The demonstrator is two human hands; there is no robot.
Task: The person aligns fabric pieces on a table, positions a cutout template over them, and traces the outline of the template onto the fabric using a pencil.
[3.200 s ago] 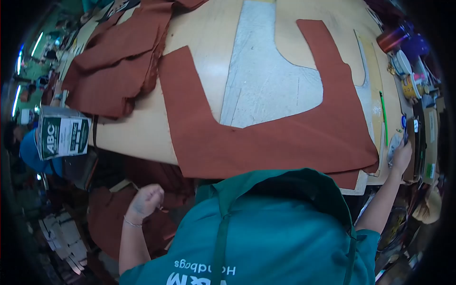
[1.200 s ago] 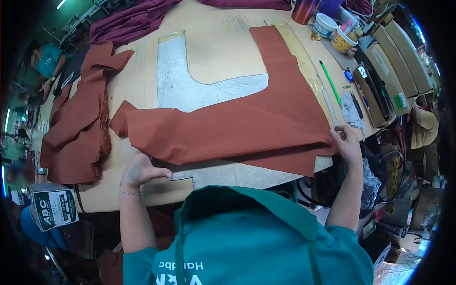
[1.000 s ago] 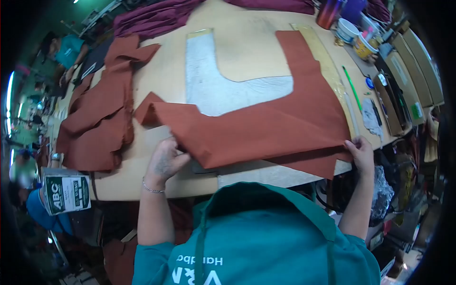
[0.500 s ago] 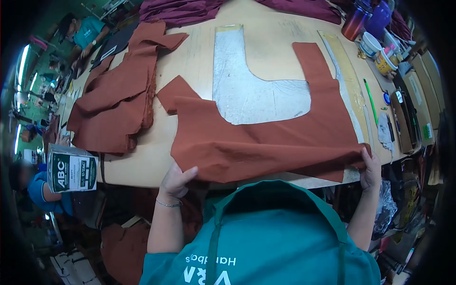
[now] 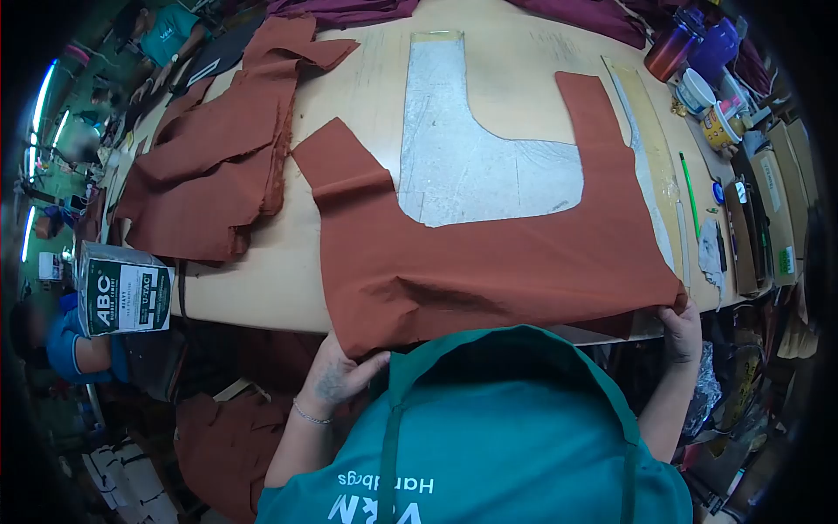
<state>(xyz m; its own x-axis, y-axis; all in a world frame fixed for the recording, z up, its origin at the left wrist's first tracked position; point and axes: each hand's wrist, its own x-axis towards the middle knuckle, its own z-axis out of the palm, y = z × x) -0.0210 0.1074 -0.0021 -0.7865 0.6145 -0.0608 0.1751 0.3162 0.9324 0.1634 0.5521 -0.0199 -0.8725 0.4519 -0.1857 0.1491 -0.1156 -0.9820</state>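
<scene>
Head view: Rust-brown cloth point(image 5: 515, 253) lies in a broad U on the counter point(image 5: 524, 70), overlapping a pale sheet point(image 5: 489, 175). Most of it is spread, though a fold across its left arm and creases near the front edge remain unsmoothed. The right hand point(image 5: 681, 330) pinches the near right corner; the left hand point(image 5: 336, 374), thumb out, meets the opposite corner, its grip hidden beneath the fabric.

Ahead and left of the left hand point(image 5: 339, 371), a strip of bare counter point(image 5: 272, 284) leaves a lane between the brown cloth point(image 5: 489, 258) and the fabric stack point(image 5: 209, 157); farther left, a tin point(image 5: 127, 293) stands in the way. Ahead and right of the right hand point(image 5: 681, 334), a rag point(image 5: 710, 251) and cardboard boxes point(image 5: 770, 185) narrow the passage.
</scene>
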